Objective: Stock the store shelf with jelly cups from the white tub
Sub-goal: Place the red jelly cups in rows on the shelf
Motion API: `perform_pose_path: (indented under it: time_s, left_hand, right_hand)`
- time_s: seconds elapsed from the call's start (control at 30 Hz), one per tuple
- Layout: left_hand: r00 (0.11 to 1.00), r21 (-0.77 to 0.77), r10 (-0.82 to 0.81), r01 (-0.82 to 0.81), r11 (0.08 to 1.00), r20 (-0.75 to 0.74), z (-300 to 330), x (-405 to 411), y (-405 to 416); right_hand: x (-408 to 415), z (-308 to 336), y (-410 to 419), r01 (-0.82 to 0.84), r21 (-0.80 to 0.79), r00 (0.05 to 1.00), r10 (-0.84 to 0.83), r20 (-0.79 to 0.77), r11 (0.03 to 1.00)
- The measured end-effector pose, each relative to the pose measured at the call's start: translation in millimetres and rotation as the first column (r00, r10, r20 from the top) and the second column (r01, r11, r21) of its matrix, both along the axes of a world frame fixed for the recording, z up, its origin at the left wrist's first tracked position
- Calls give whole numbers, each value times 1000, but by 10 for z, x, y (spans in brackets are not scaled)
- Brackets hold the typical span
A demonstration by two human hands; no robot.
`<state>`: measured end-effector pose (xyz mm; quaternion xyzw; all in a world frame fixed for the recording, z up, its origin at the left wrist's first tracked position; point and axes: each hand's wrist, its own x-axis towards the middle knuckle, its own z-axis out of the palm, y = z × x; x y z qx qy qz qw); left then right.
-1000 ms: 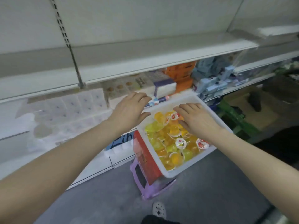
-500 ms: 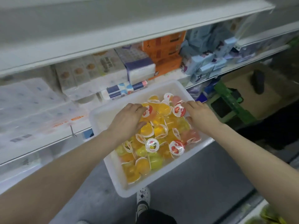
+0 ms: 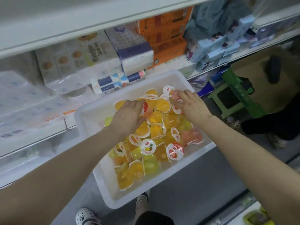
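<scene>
- Store shelving [image 3: 100, 28] is running across the upper left, carrying tissue packs: clear-wrapped white bundles, one purple-and-white pack [image 3: 134, 51], orange packs [image 3: 165, 30] and pale blue packs [image 3: 215, 49]. Printing on these is showing too blurred to read.
- Grey floor is lying below; a green stool [image 3: 233, 96] is standing at right.
- The white tub [image 3: 90, 114] is sitting in front of the lower shelf edge, between both forearms.
- Jelly cups [image 3: 155, 143] are filling the tub in a loose heap: mostly orange and yellow, a few green, a few pink-red. The heap is too tangled to count exactly. Lid seals are showing fruit pictures; lettering is illegible.
- The left hand [image 3: 128, 116] is lying palm-down on the heap, fingers curling over a red-lidded cup [image 3: 145, 108].
- The right hand [image 3: 190, 106] is pinching a pink cup [image 3: 174, 95] at the tub's far end.
- Two patterned white shoes [image 3: 84, 216] are showing at bottom.
</scene>
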<state>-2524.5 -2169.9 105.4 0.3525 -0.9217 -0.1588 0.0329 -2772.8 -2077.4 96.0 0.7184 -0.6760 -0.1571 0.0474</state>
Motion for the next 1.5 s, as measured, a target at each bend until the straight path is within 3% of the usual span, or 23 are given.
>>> perform_pose_path:
  time_s: [0.13, 0.4, 0.63, 0.9, 1.17, 1.5]
  left_hand:
    - [1000, 35, 6, -5, 999, -30, 38, -18, -15]
    - [993, 49, -1, 7, 999, -120, 198, 384, 26]
    - [979, 1, -44, 45, 999, -199, 469, 1083, 92]
    - [962, -118, -43, 12, 993, -269, 838, 2400, 43]
    - [957, -164, 123, -170, 972, -263, 1050, 4022, -127]
    - [897, -240, 339, -409, 881, -283, 1361, 5817, -118]
  right_hand:
    - [42, 26, 10, 38, -1, 999, -38, 2, 999]
    - [372, 268, 293, 230, -89, 961, -212, 177, 969]
    - [1070, 659, 309, 254, -175, 942, -202, 268, 951]
    - [2530, 1049, 100, 144, -402, 945, -5, 327, 904]
    - [3949, 1223, -403, 10, -422, 892, 183, 414, 907]
    - [5582, 1546, -1109, -162, -487, 769, 419, 483, 858]
